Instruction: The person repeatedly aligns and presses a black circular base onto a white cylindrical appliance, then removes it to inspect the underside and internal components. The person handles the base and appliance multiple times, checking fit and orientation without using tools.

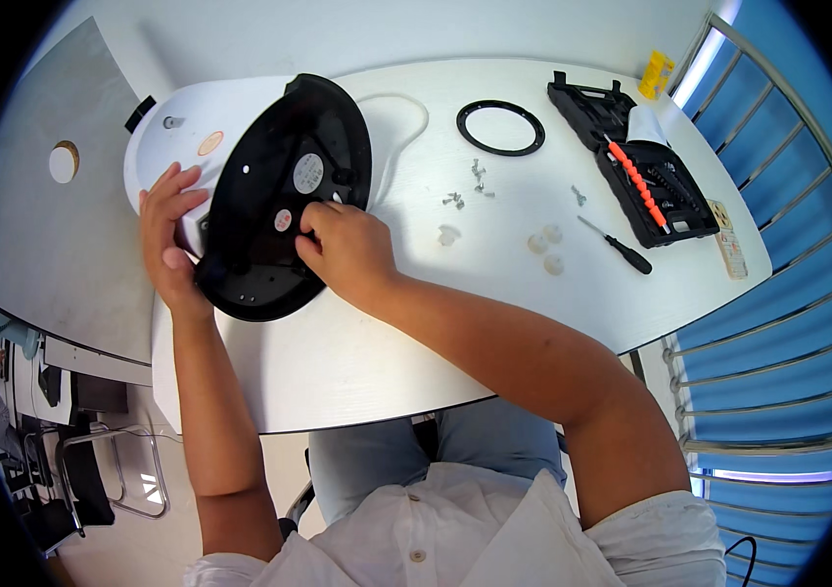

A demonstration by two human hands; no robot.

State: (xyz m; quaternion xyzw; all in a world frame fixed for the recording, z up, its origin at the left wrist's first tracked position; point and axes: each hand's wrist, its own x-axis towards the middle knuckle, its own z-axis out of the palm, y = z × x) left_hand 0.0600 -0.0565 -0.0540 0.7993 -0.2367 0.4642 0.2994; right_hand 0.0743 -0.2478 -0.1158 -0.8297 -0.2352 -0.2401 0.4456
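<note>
A white appliance (225,106) lies tipped on its side at the left of the table, its black oval base (257,249) facing me. My left hand (174,240) steadies it at the lower left, fingers along the white housing and thumb near the base's edge. Against the base's underside is my right hand (352,249), its fingers curled together close to a small round label. Whatever those fingers hold is hidden. A white power cord (406,103) loops out behind the base.
Right of the appliance are a black ring (500,128), several screws (478,176), pale round feet (546,245) and a screwdriver (626,254). Farther right lie an open black tool case (656,191), a power strip (729,245) and yellow tape (656,74). Metal railing (788,352) borders the right side.
</note>
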